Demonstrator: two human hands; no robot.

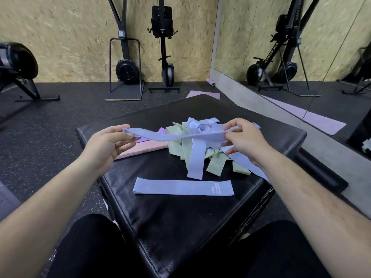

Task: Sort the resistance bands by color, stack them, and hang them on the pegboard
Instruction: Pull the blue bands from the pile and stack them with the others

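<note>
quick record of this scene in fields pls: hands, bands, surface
surface: black box
left hand: pinches one end of held band, blue
right hand: pinches its other end
flat blue band: lies alone near front of box
pile: blue and green bands, tangled, mid-box
pink stack: left of pile, purple band behind it
pegboard: not in view

One held band, one flat band — two hands, one black box.

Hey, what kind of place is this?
Most likely a gym: exercise machines stand along the wall, a big mirror covers the right side, and resistance bands lie on a padded black box.
</note>
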